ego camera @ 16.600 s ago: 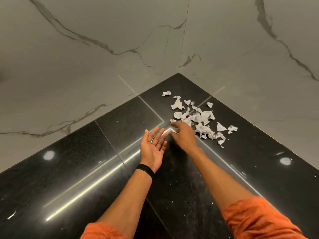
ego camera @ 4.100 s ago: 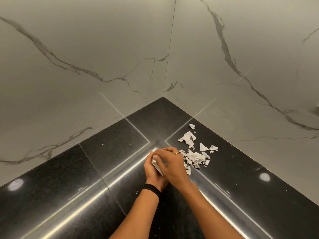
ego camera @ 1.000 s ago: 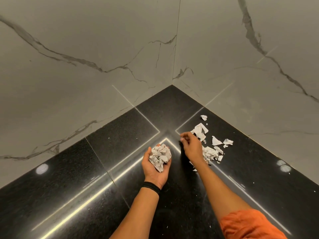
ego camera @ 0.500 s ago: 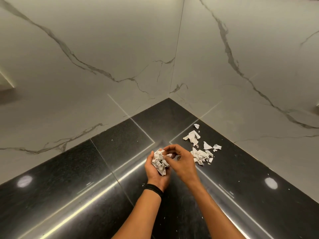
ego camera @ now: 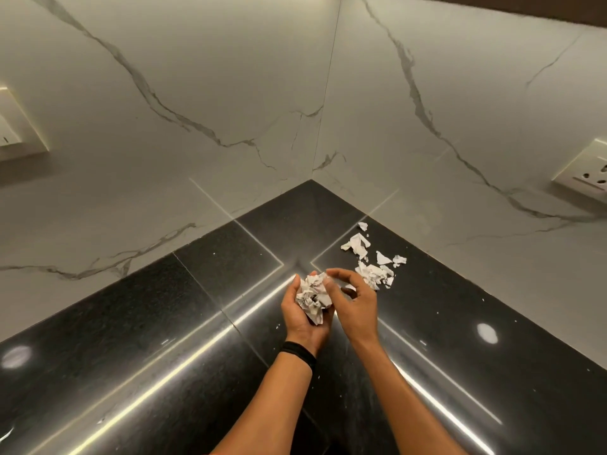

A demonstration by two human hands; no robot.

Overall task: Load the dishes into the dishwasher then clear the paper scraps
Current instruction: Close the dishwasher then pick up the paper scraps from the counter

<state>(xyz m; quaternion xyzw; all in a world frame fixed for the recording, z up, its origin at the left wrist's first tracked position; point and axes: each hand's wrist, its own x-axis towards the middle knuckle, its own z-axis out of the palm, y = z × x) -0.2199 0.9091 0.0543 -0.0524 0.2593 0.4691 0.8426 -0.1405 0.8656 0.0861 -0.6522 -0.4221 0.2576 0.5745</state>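
My left hand [ego camera: 303, 318] is palm up over the black counter [ego camera: 164, 339], cupping a crumpled wad of white paper scraps [ego camera: 312, 295]. My right hand [ego camera: 356, 302] hovers just right of the wad with fingers loosely curled and its fingertips at the wad's top edge; nothing shows between them. A small pile of loose scraps [ego camera: 374, 274] lies on the counter beyond my right hand, with a larger torn piece [ego camera: 356, 244] and a tiny one [ego camera: 363, 225] farther back toward the right wall.
The counter forms an inside corner between two marble-look walls [ego camera: 230, 93]. A switch plate [ego camera: 16, 129] sits on the left wall and a socket [ego camera: 588, 174] on the right wall. A dark cabinet edge [ego camera: 525, 8] crosses the top right.
Over the last second my right hand came back from the loose pile to the wad in my left palm. The pile on the counter is much smaller than it was earlier.
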